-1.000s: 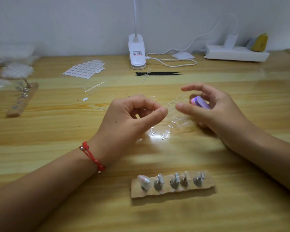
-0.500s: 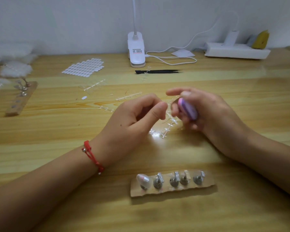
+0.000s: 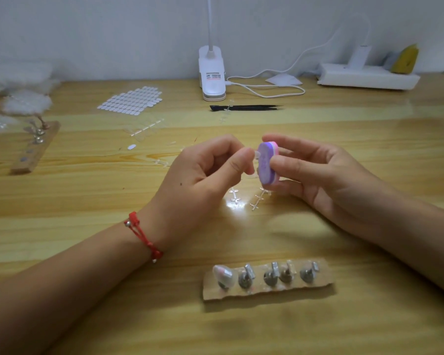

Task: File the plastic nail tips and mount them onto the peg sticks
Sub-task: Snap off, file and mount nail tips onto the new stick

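Note:
My left hand pinches a small clear nail tip between thumb and forefinger above the table's middle. My right hand grips a purple and pink file block, held upright with its face against the tip. Below the hands lie clear plastic sprue pieces. Near the front edge a cardboard strip carries several metal peg sticks; the leftmost peg bears a pale nail tip.
A second strip with pegs lies at far left. A sheet of white oval stickers, black tweezers, a white clip lamp base, its cable and a power strip sit along the back.
My right hand has turned the file block upright and brought it leftward against the tip in my left hand. Both hands have risen slightly and closed together.

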